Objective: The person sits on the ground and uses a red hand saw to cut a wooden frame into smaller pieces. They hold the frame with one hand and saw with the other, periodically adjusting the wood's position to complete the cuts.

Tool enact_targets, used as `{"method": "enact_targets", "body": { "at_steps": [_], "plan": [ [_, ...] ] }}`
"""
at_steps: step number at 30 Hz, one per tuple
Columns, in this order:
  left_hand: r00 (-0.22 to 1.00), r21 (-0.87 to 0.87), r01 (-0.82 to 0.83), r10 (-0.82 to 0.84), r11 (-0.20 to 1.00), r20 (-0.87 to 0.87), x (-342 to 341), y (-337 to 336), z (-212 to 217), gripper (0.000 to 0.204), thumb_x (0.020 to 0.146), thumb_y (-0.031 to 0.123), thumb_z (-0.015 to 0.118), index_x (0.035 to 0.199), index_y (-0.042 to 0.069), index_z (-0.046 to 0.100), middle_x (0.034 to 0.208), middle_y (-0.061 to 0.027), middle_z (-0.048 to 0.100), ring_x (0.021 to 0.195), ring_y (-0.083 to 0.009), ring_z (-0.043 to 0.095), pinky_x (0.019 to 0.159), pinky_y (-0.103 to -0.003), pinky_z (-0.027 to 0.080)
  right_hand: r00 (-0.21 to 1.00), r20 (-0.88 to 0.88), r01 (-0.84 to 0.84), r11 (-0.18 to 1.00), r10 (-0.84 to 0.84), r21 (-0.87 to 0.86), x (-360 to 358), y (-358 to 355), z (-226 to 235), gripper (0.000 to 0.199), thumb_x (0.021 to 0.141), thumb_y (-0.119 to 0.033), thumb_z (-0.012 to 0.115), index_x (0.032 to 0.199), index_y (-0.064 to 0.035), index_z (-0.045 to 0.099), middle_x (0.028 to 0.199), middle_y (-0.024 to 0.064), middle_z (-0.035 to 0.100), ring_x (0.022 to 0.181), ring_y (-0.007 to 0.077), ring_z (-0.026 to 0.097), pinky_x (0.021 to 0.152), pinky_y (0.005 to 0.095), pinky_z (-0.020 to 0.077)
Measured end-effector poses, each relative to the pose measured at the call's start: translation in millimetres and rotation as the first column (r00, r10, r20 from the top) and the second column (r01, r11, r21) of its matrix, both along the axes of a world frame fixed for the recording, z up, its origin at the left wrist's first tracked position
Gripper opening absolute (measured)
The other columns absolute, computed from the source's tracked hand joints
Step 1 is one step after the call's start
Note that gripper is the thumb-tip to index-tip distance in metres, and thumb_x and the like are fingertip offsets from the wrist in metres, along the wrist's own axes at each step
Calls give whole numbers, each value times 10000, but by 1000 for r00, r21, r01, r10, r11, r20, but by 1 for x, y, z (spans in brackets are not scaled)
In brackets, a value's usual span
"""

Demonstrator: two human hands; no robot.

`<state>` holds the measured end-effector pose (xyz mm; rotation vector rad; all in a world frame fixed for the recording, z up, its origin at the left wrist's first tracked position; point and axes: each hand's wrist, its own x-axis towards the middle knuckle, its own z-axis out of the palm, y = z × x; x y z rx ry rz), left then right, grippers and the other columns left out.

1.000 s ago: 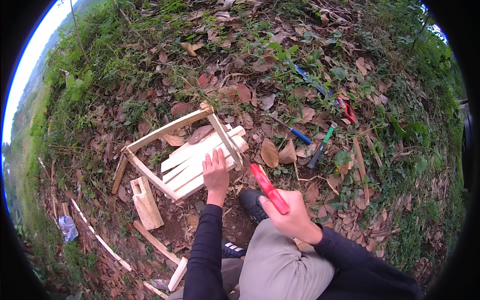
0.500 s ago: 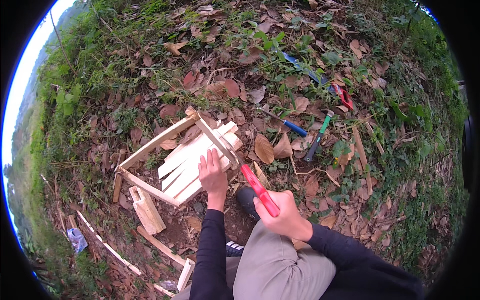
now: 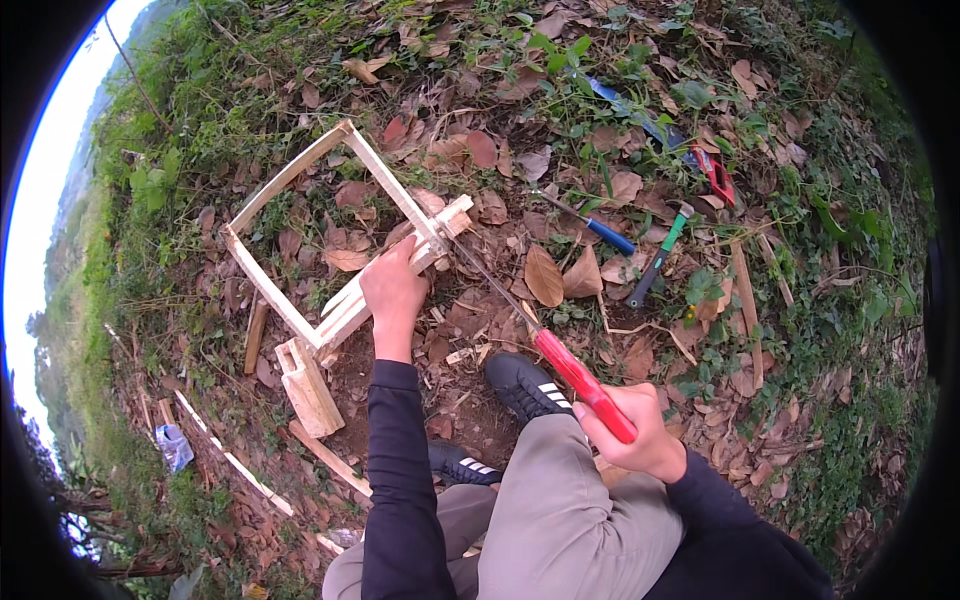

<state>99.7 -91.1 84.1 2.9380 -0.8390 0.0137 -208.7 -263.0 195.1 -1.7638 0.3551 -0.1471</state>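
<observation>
My left hand (image 3: 393,292) is closed round the near side of a wooden frame (image 3: 385,180), where pale slats sit edge-on; its fingers are partly hidden. The frame is tilted up, so I see through it to the leaves. My right hand (image 3: 635,432) grips the red handle of a narrow-bladed saw (image 3: 580,380). The blade, long, thin and dark, reaches to the slat ends at the frame's near right corner. Its teeth are too small to make out.
On the leaf litter lie a blue-handled tool (image 3: 609,237), a green-and-black hammer (image 3: 663,255) and a blue-bladed saw (image 3: 645,125) with a red handle. A split wood block (image 3: 308,390) stands left of my left forearm. Wood strips (image 3: 746,310) and a plastic bag (image 3: 174,447) lie around.
The frame has tipped up, turning its slats from face-on to edge-on. My right hand has drawn the red handle back toward me and right, baring more blade. My left hand has shifted slightly left.
</observation>
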Motion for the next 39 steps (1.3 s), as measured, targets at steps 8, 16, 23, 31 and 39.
{"method": "enact_targets", "body": {
  "at_steps": [8,16,23,31,39],
  "plan": [
    [997,98,-50,55,994,-50,24,-8,21,464,755,136,722,1198,269,756,952,-96,766,890,-312,733,827,-440,576,999,31,-9,994,12,-105,-26,15,24,130,809,-22,738,732,-17,634,557,70,543,424,248,559,441,349,436],
    [996,88,-23,30,996,-80,46,-9,28,387,790,183,723,1157,294,778,952,-119,760,915,-335,723,855,-455,569,988,151,43,995,-29,-92,-73,-3,12,64,677,-23,637,714,21,610,592,108,598,474,271,604,504,335,504],
    [991,101,-12,25,995,-130,66,-7,33,417,743,222,771,1157,270,783,981,-130,761,949,-328,723,900,-435,571,992,106,83,982,-65,-172,-53,1,4,81,694,-26,647,738,33,613,634,128,624,505,266,624,533,344,520],
    [972,75,70,-51,995,-231,115,-4,45,369,758,328,811,1093,175,792,947,-164,761,903,-358,728,856,-448,575,981,96,179,973,-167,-144,-51,-1,-8,86,727,-10,714,768,23,646,603,120,585,481,318,600,486,357,476],
    [956,-72,97,-113,993,-271,153,-1,45,370,718,269,849,1047,117,775,937,-150,765,895,-330,736,838,-423,564,984,65,176,972,-167,-157,-46,-3,-16,92,710,-18,711,756,17,639,599,116,580,478,314,594,487,355,469]
  ]
}}
